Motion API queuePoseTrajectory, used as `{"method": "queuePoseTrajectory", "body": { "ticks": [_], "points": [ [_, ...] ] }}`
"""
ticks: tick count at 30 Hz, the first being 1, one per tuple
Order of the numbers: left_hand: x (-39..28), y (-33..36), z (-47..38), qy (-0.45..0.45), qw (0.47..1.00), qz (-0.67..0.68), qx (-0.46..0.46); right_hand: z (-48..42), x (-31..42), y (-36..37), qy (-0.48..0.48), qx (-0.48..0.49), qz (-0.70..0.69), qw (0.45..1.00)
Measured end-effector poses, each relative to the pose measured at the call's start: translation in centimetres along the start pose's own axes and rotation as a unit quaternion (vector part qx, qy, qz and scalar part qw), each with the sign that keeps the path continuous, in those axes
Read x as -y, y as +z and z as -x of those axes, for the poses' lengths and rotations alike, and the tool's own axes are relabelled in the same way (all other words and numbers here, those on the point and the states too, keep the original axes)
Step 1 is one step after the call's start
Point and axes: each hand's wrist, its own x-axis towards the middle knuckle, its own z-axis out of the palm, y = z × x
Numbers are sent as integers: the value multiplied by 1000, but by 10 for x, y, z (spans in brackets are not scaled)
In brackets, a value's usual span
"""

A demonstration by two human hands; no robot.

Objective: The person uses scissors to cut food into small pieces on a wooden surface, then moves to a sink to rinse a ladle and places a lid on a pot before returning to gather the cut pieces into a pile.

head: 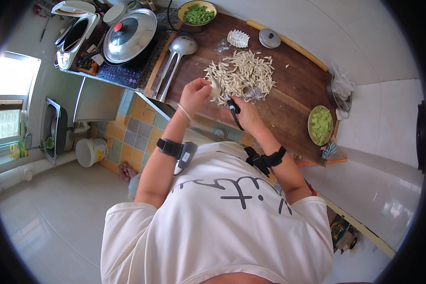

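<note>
My left hand (196, 93) pinches a pale lump of dough (215, 90) between thumb and fingers. My right hand (249, 116) grips black-handled scissors (231, 103), whose blades reach toward the dough and are partly hidden against it. Right beyond both hands, many slim, pointed dough pieces (248, 71) lie heaped on a large wooden board (287, 96). Behind the heap sits a white, jagged-surfaced lump (238, 38), apparently dough, with flour dusted beside it.
A lidded pan (129, 37) stands on the cooktop at left, near two metal ladles (179, 48). Around the board are a bowl of chopped greens (198, 14), a round metal lid (269, 38), a rolling pin (287, 44), a bowl of sliced pale-green vegetable (321, 125) and a metal pot (337, 96).
</note>
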Motion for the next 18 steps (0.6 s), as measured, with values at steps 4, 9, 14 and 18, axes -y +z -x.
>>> {"method": "queuePoseTrajectory", "body": {
  "ticks": [4,9,14,18],
  "points": [
    [-1,2,2,-24,999,48,-7,2,-7,2,80,40,-156,984],
    [-1,5,2,-92,959,266,33,3,13,-4,68,62,-62,994],
    [3,10,4,-35,982,171,66,4,11,-5,37,7,-61,997],
    [2,8,2,-38,988,135,66,4,18,-14,19,16,-67,997]
  ]
}}
